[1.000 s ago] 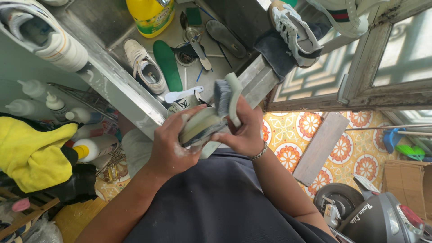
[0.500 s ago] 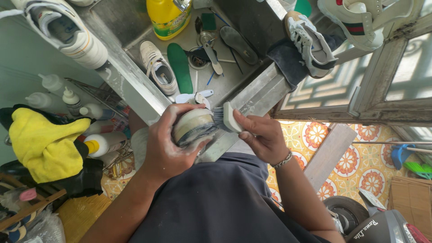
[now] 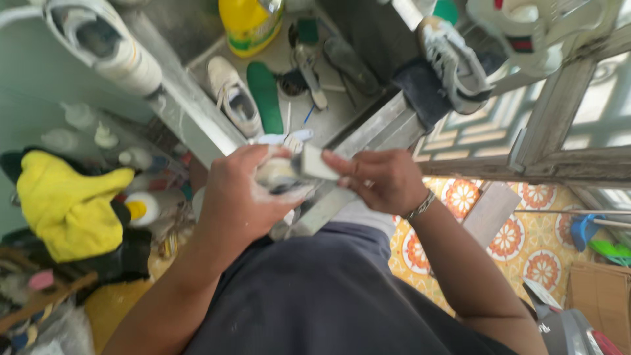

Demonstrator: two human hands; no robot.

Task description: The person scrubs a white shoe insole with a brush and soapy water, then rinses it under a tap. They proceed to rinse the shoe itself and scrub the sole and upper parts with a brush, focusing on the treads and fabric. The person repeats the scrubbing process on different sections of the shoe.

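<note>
- A yellow cloth (image 3: 62, 204) lies far to the left of the metal sink (image 3: 197, 112), heaped on dark things, with pale bottles (image 3: 141, 207) between the cloth and the sink's near rim.
- A white sneaker (image 3: 105, 43) rests on the sink's left rim, sole side away from the camera.
- Inside the sink lie a smaller white shoe (image 3: 231, 98), a green insole (image 3: 266, 95) just beside it, a dark insole (image 3: 351, 62) and a yellow bottle (image 3: 251, 23) at the far end.
- The left hand (image 3: 240, 197) is just in front of the sink's near rim, fingers curled round a pale, soapy shoe (image 3: 279, 177); the shoe sits in the palm, mostly hidden by the fingers.
- The right hand (image 3: 378, 177), also before the near rim, pinches a small whitish brush (image 3: 315, 163) between thumb and fingertips; the brush touches the shoe's right end. How tightly the rest of the fingers close I cannot tell.
- A thin bracelet (image 3: 420, 205) rings the right wrist.
- A grey-and-white sneaker (image 3: 453, 59) sits on the sink's right rim, and another white sneaker (image 3: 526, 29) lies beyond it on the window frame (image 3: 559, 125).
- Patterned orange floor tiles (image 3: 519, 243) show below and to the right of the sink.
</note>
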